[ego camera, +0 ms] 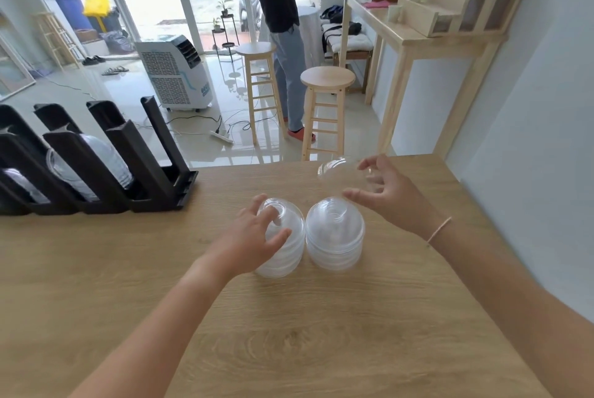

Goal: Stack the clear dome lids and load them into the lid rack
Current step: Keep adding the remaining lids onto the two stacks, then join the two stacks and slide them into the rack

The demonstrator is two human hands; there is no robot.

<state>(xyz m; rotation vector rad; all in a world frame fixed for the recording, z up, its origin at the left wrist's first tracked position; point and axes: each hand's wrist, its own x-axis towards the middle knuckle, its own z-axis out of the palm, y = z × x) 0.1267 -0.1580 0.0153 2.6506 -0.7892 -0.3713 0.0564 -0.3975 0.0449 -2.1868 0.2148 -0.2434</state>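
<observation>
Two stacks of clear dome lids stand side by side in the middle of the wooden table (96, 269). My left hand (254, 237) curls over the top of the left stack (286, 253) and grips it. The right stack (336, 235) stands free. Just above and behind it, my right hand (382, 192) holds a single clear dome lid (340, 174) in its fingertips, lifted off the table. The black lid rack (106, 156) stands at the table's far left, with stacked lids lying in two of its slots.
Beyond the table's far edge are two wooden stools (326, 102), a person standing (283, 44), a white air cooler (176, 73) and a tall wooden counter (427, 37) at right. A grey wall borders the table's right side.
</observation>
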